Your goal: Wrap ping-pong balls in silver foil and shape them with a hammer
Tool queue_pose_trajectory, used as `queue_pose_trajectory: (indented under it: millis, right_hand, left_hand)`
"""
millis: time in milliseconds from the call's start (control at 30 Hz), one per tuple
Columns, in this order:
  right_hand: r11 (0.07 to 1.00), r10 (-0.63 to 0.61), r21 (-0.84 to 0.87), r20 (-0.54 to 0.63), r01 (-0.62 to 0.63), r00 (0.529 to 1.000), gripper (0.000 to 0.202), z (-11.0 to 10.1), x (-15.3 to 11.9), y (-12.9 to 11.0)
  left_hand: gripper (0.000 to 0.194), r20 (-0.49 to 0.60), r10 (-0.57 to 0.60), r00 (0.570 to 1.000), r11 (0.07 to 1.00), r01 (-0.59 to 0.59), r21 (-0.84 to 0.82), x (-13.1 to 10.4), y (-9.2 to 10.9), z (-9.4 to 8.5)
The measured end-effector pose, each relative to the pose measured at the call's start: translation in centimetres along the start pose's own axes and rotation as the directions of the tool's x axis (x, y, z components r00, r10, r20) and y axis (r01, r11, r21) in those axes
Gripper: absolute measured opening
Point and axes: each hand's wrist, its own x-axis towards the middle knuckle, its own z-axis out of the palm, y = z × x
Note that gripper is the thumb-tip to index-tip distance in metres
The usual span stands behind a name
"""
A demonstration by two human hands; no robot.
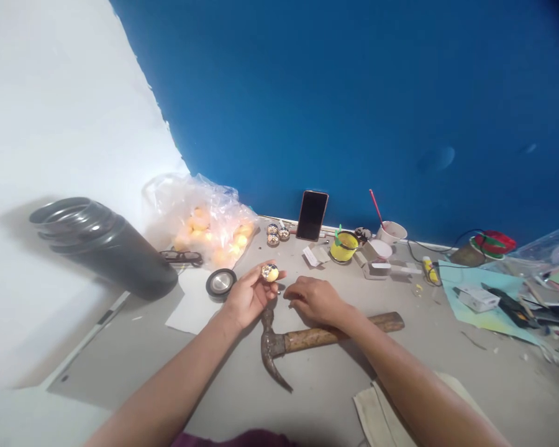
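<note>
My left hand [251, 297] is closed around a small yellow-orange ball [270, 273], part of whose surface is covered with shiny mirror-like bits. Just to the right, my right hand [317, 299] has its fingers curled together low over the tabletop; what they hold, if anything, is too small to make out. A claw hammer [310, 338] with a wooden handle lies beneath my right wrist, its head toward the left. Behind my hands sit several similar shiny covered balls [273, 234]. A clear plastic bag [214, 217] of plain orange balls rests at the back left.
On the left a dark open flask [107, 248] stands near eyeglasses [181, 256] and a round lid [221, 283]. A phone [312, 215] leans on the blue wall. Farther right are a yellow container [343, 246], a white cup [391, 232], a glue stick [430, 270] and blue paper [470, 282].
</note>
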Motion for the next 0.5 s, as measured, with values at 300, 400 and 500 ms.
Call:
queue_pose_trajectory:
  millis: [300, 400, 500]
  right_hand:
    - [0.991, -0.02, 0.131, -0.026, 0.023, 0.999, 0.009, 0.8, 0.6, 0.5]
    - [0.944, 0.043, 0.331, -0.085, -0.012, 0.995, 0.015, 0.7, 0.5, 1.1]
    - [0.895, 0.156, 0.444, -0.214, -0.047, 0.964, 0.018, 0.6, 0.5, 1.7]
  left_hand:
    - [0.024, -0.053, -0.1, 0.994, 0.995, 0.099, -0.029, 0.2, 0.1, 0.1]
    - [0.029, -0.074, -0.09, 0.993, 0.996, 0.088, -0.027, 0.3, 0.4, 0.0]
    - [0.029, -0.073, -0.086, 0.994, 0.996, 0.085, -0.021, 0.4, 0.6, -0.1]
